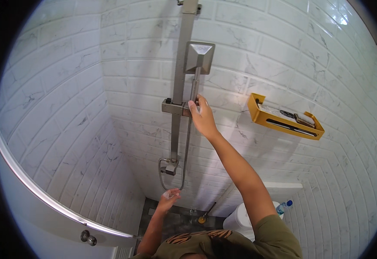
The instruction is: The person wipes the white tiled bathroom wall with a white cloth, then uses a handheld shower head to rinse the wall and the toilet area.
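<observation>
A square-headed hand shower [201, 58] sits in a metal bracket [172, 106] on a tall flat riser rail [184, 64]. My right hand [203, 116] is raised to the bracket, its thumb and fingers closed around the lower part of the shower handle. Lower down, my left hand [170, 199] is at the bottom of the looping metal shower hose [187, 151], fingers bent around it. Something whitish shows against both palms; whether it is foam or a wipe, I cannot tell. Above my left hand, the hose loop runs up to a square metal valve [170, 167].
A yellow wall shelf [283, 123] with small items hangs to the right. Below stand a white round container [239, 218] and a clear bottle with a blue cap [284, 207]. A white door [58, 220] with a metal knob [88, 238] borders the left. Marbled tiles cover the walls.
</observation>
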Tool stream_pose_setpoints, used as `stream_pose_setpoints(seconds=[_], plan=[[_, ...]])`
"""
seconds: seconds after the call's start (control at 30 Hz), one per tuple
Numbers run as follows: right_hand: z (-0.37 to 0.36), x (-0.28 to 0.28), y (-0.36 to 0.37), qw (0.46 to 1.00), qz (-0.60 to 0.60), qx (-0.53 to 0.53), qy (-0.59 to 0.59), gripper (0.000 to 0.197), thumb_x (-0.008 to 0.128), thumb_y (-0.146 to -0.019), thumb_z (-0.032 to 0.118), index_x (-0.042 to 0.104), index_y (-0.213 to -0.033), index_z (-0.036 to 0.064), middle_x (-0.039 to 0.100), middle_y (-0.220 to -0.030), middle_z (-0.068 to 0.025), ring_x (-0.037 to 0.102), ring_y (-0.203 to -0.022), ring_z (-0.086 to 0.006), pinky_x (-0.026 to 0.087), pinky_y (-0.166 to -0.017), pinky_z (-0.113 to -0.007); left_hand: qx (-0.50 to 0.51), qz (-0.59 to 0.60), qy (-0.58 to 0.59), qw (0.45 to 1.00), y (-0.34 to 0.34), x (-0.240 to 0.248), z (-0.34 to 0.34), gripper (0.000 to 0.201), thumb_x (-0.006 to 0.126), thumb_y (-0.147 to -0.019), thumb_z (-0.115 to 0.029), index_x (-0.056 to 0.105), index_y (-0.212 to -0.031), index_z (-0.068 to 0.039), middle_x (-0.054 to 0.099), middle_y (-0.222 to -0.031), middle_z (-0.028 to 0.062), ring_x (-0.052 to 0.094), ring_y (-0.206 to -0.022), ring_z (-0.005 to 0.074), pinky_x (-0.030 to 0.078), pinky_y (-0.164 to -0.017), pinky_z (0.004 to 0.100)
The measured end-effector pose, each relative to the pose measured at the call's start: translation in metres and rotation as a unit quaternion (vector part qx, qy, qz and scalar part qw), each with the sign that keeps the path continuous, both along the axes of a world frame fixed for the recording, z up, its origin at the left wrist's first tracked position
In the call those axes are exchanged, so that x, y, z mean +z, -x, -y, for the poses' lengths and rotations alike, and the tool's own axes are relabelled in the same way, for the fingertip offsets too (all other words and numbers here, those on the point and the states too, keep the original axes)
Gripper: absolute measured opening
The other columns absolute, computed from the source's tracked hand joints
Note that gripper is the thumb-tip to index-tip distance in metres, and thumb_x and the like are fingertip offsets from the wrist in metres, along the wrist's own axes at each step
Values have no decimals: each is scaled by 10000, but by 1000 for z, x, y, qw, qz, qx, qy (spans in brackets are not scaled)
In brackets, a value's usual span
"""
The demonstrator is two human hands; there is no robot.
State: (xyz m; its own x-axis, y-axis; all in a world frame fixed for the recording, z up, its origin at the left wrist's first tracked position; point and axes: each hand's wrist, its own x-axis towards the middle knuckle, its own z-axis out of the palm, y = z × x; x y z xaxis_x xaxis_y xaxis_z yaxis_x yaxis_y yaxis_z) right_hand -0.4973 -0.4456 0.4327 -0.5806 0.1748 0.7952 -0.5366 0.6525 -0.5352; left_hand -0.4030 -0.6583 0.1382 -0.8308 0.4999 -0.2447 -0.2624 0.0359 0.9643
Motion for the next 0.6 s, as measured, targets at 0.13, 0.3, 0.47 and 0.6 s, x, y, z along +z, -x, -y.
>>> stream_pose_setpoints(seconds=[0.13,0.3,0.47,0.6], plan=[[7,-7,29,997,21,-79,-1,287,462,-988,283,461,-937,0,648,-829,-217,622,-810,-395,465,-714,-428,44,7,-31,999,7,-9,23,385,606,-911,-236,532,-1242,-55,621,-1196,56,617,-982,158,451,-798,297],[16,1,32,996,-58,-50,47,273,465,-987,247,439,-890,-7,596,-727,-204,576,-663,-376,425,-601,-428,53,25,-30,998,15,-7,31,394,593,-916,-250,527,-1247,-46,617,-1198,66,610,-994,168,447,-836,314],[12,68,15,984,-109,-53,132,304,425,-1008,306,435,-876,32,529,-593,-80,540,-569,-188,423,-523,-340,25,36,-21,999,26,0,24,437,587,-921,-295,511,-1263,-34,596,-1230,83,589,-1076,203,429,-928,376],[4,93,-12,979,-80,35,185,295,427,-1006,328,431,-872,65,474,-636,-13,463,-531,-79,391,-461,-243,33,66,-42,996,42,-11,16,476,583,-924,-292,453,-1317,-56,555,-1271,92,576,-1105,214,421,-941,401]])
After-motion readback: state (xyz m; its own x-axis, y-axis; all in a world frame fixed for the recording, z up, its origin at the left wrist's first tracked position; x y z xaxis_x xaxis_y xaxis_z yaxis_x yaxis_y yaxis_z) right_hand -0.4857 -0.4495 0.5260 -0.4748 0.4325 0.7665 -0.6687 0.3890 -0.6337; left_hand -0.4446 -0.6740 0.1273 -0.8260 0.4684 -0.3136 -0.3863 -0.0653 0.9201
